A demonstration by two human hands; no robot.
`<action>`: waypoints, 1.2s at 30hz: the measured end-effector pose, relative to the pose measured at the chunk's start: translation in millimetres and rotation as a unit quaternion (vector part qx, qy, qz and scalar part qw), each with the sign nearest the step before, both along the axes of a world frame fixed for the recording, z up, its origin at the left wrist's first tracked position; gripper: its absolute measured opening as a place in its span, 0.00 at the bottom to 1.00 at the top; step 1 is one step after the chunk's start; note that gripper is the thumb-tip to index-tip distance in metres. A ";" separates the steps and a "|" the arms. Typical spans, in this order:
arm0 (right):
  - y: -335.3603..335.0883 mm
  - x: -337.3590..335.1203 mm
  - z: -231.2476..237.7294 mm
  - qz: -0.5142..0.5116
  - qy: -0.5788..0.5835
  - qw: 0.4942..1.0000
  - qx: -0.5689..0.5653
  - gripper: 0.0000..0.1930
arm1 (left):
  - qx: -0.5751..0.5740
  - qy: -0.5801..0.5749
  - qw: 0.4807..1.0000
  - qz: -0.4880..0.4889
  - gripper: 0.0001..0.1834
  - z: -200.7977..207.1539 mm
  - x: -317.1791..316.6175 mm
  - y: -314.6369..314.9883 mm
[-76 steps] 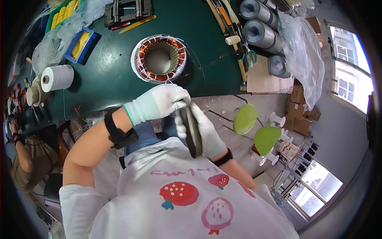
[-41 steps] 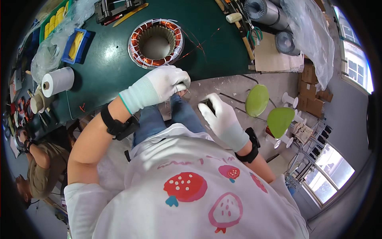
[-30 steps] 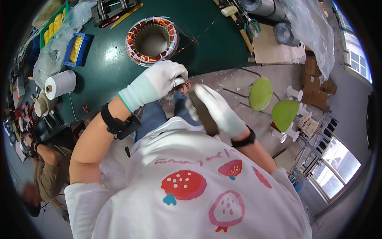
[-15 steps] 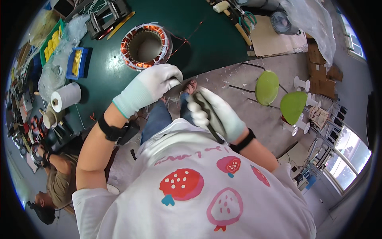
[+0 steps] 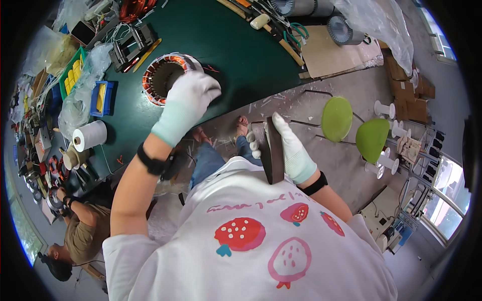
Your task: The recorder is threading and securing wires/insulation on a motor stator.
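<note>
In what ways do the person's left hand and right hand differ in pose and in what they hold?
The left hand has curled fingers, and whether it grips anything is hidden; the right hand holds a long, dark object. The left hand partly overlaps the copper-wound ring in view; the right hand is apart from it, nearer the shirt. Both wear white gloves.

1. The left forearm (image 5: 140, 185) is angling upward from the lower left, the elbow (image 5: 123, 220) bending.
2. I'm watching the gloved left hand (image 5: 191, 95) pointing into the upper middle, its fingers (image 5: 213, 89) curling together.
3. The right forearm (image 5: 329, 199) is slanting leftward from the lower right.
4. The gloved right hand (image 5: 288, 148) is gripping right of centre, bent fingertips (image 5: 253, 144) showing leftmost.
</note>
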State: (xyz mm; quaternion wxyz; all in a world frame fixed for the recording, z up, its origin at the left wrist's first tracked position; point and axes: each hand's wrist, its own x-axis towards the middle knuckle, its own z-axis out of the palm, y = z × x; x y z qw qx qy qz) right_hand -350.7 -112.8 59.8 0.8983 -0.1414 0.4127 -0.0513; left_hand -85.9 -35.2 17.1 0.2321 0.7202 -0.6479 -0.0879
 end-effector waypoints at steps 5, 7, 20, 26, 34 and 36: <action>-36.7 -42.0 -6.9 0.131 -0.003 0.989 -0.067 0.20 | -0.019 0.096 0.989 -0.111 0.10 38.6 -70.3 18.6; -56.9 -51.7 1.2 0.258 0.001 0.954 -0.150 0.19 | 0.095 0.039 0.992 -0.079 0.15 21.9 -85.3 25.1; -43.6 -26.6 -0.7 0.323 0.047 0.930 -0.168 0.17 | 0.191 -0.117 0.969 -0.104 0.16 16.9 -110.7 6.5; -43.6 -28.3 -6.3 0.333 0.006 0.932 -0.141 0.16 | 0.068 0.245 0.964 -0.072 0.08 20.6 -99.7 24.7; -57.8 -55.5 7.2 0.304 0.048 0.947 -0.096 0.17 | 0.075 0.183 0.977 -0.078 0.04 8.6 -108.0 14.9; -35.4 -37.8 5.0 0.225 0.060 0.966 -0.108 0.17 | 0.065 0.184 0.978 -0.077 0.04 7.7 -109.9 12.3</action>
